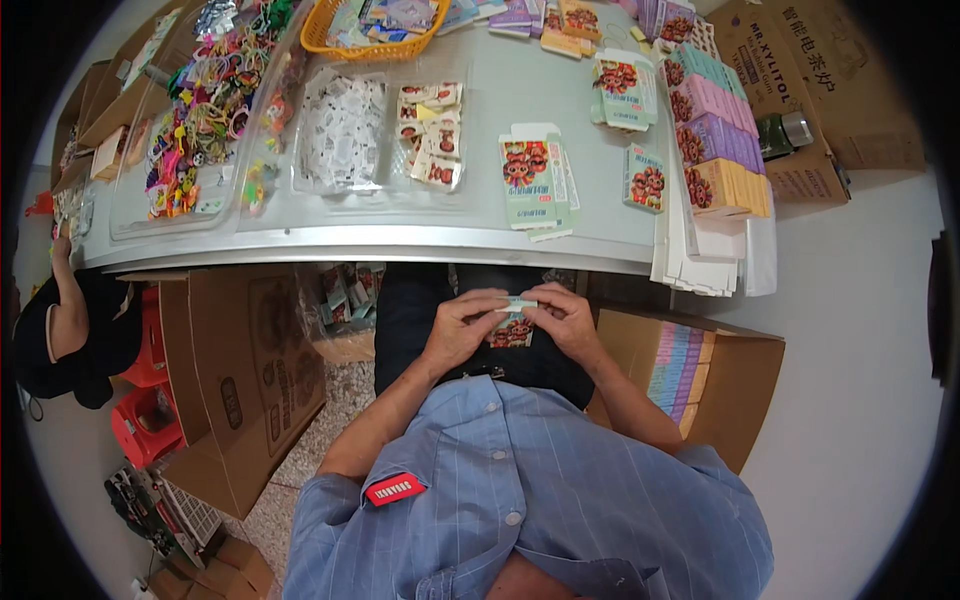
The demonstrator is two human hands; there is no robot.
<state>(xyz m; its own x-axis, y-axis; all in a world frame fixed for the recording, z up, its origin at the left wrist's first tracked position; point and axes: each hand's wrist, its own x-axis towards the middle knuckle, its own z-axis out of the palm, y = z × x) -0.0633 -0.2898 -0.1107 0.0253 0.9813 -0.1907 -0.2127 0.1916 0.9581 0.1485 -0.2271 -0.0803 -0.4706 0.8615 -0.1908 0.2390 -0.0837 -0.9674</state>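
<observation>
Over my lap, just below the table's front edge, I hold a small pale green carton (511,333) with a red character picture. My left hand (464,325) pinches its upper left side, fingers bent over the top. On the opposite upper corner my right hand (562,316) is closed in the same way. The carton's top end lies between both sets of fingertips, which partly hide it. On the table ahead are flat green cartons (532,185), stacked a little askew. To their right is a filled-out green carton (644,180), and behind it a further pile of green cartons (622,90).
Clear trays hold white packets (343,130), picture cards (430,135) and colourful trinkets (190,130). A yellow basket (375,50) stands behind. Rows of coloured cartons (715,130) line the right. Cardboard boxes (245,370) flank my legs; one (740,400) holds cartons. Another person's arm (68,300) shows far left.
</observation>
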